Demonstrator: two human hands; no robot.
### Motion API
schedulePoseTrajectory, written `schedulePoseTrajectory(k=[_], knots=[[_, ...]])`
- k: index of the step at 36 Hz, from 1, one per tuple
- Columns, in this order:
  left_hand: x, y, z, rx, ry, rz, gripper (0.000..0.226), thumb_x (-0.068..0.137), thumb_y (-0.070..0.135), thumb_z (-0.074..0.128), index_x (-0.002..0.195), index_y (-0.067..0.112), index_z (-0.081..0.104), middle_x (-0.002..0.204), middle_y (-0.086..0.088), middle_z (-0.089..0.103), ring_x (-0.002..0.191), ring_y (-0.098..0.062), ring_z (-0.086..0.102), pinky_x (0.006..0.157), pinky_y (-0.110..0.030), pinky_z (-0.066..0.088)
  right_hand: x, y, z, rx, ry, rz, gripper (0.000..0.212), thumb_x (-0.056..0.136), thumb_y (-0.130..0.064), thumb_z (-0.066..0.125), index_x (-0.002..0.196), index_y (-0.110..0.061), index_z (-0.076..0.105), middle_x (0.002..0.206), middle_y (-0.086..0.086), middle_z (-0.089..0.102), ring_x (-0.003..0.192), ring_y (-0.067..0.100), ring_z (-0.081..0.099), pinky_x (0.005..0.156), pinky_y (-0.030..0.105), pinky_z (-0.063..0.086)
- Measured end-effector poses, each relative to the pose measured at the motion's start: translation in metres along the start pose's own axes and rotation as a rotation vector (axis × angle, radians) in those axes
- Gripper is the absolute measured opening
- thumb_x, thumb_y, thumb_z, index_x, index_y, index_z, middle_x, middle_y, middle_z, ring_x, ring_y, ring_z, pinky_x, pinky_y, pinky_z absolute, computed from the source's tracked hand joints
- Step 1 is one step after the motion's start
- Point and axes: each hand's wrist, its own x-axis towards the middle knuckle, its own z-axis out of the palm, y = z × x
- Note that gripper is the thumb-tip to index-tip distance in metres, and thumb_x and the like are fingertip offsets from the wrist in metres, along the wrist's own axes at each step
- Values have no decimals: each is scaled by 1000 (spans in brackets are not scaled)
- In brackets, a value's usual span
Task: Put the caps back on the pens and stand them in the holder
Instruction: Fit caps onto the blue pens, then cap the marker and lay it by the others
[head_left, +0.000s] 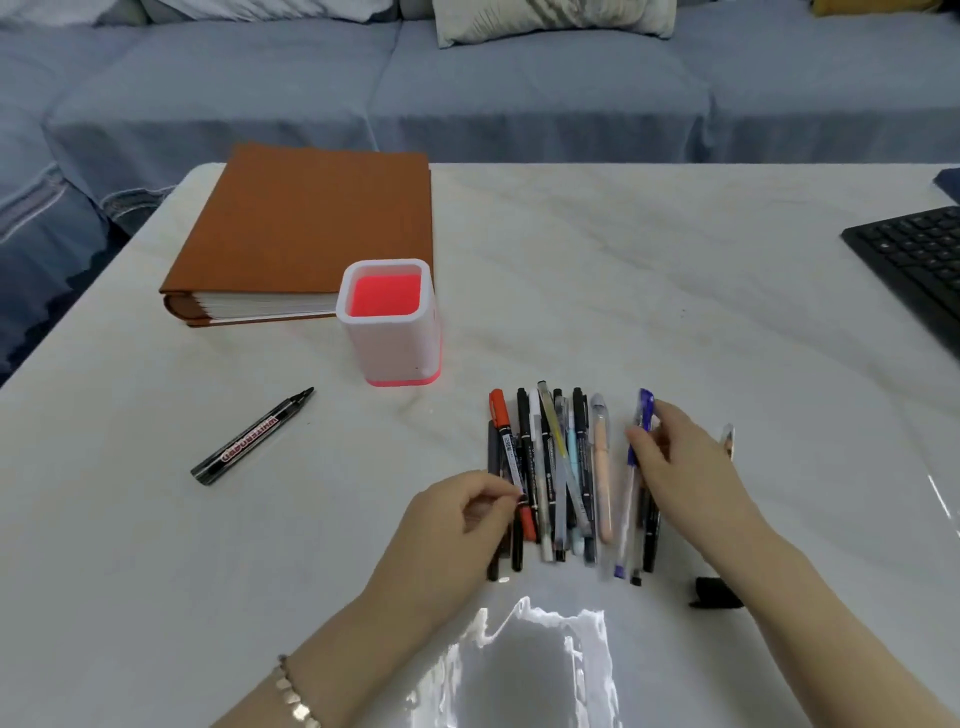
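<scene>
Pens (563, 467) lie side by side at lower middle, roughly a dozen, overlapping too much for an exact count. One loose black cap (717, 593) sits at lower right. The left hand (457, 519) pinches the red-capped pen (508, 447) at the row's left edge. The right hand (685, 467) grips the blue pen (629, 499) near the right edge. One uncapped marker (254, 437) lies apart at left. One holder (395, 353), above the row, holds nothing. Sorting looks barely begun, and the next move is probably matching the cap to the marker.
</scene>
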Motion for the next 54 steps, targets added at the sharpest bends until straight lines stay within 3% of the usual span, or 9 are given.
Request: schedulePoseTrajectory(k=[3,8,11,14,19,29,35,48,54], knots=[[3,-14,-17,124,78,37,17,87,12,54,92,24,66,93,14,65,86,5,58,75,-3,41,7,-4,8,-99,8,-27,20,94,-21,42,98,-6,54,61,3,52,57,13,47,49,12,32],[17,-45,-62,479,300,97,30,86,6,53,115,10,59,116,2,57,112,-15,49,91,-9,24,7,-18,15,-180,24,-41,29,91,-21,50,108,1,56,77,12,60,72,23,51,68,30,37],[30,-61,-93,626,410,45,35,85,2,52,119,4,55,127,-12,55,121,-29,46,101,-29,31,2,-26,19,-156,35,-75,29,89,-20,52,114,-6,57,74,3,58,65,13,53,63,28,38],[43,-74,-117,754,456,-27,30,82,1,50,111,0,56,115,-19,60,106,-39,52,88,-44,43,-3,-30,24,-173,-3,-97,32,89,-23,53,119,-14,55,74,-4,58,65,7,52,61,27,38],[48,-92,-132,917,459,-122,25,85,8,50,108,4,58,101,-17,63,90,-38,54,69,-38,36,-10,-34,28,-256,-92,-103,24,88,-29,52,110,-21,60,71,-7,62,65,10,59,66,34,50],[10,-57,-96,553,336,14,21,92,25,45,111,22,53,99,5,50,81,-18,56,68,-31,44,-23,-18,13,-281,-183,-112,17,88,-28,52,102,-28,62,77,-15,60,67,0,55,63,20,44],[-12,-24,-54,343,195,131,20,86,28,51,86,48,51,93,19,51,88,4,49,65,-15,39,-38,15,-17,-298,-150,-78,13,87,-25,55,96,-30,63,77,-18,60,70,-2,53,61,15,39],[-16,13,5,240,12,229,28,88,24,53,84,52,47,104,29,45,90,7,50,72,-3,36,-62,65,-56,-417,-359,-125,31,76,-41,67,104,-34,59,100,-22,47,102,-2,45,87,15,38],[-15,17,15,233,-52,198,26,87,25,55,89,51,50,94,24,55,89,4,52,71,-3,38,-67,71,-51,-381,-288,-135,16,78,-40,64,89,-32,55,90,-21,48,92,2,47,81,19,41]])
